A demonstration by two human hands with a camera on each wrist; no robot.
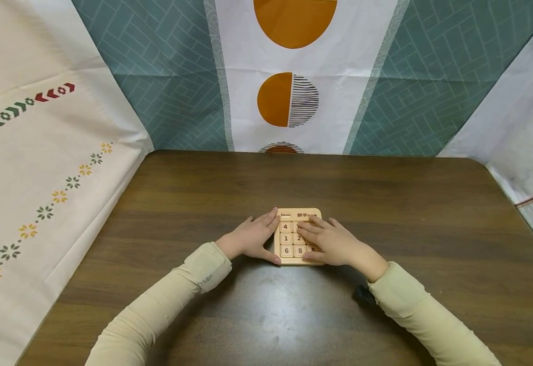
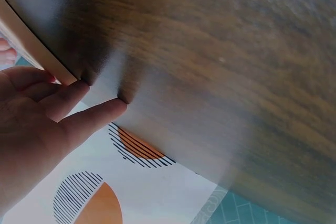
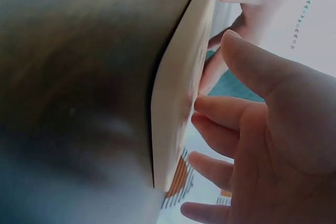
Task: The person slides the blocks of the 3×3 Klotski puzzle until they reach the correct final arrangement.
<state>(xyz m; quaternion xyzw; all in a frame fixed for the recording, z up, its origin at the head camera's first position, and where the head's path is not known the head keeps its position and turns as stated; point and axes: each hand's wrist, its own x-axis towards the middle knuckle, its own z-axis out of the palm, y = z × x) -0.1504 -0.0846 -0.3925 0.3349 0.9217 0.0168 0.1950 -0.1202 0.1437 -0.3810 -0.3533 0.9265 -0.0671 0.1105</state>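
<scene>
The board (image 1: 291,211) lies flat on the surface (image 1: 202,198) between 2 hands. The left hand (image 1: 251,238) — fingers straight, thumb spread wide — touches its left edge; the right hand (image 1: 335,244) extends loose, parted fingers over numbered tiles (image 1: 287,251), gripping nothing.

The number puzzle (image 1: 289,238) partly under the right hand (image 1: 335,243) is tan with dark digits, the worktop (image 1: 289,310) grained brown, the cloth (image 1: 303,61) beyond teal-and-white with orange circles.

I'm seeing a cloth-screened booth, home or studio I can't tell: a brown wood-grain bench (image 1: 230,185) enclosed by teal-and-white geometric cloth (image 1: 175,101) and cream flower-patterned cloth (image 1: 33,168).
</scene>
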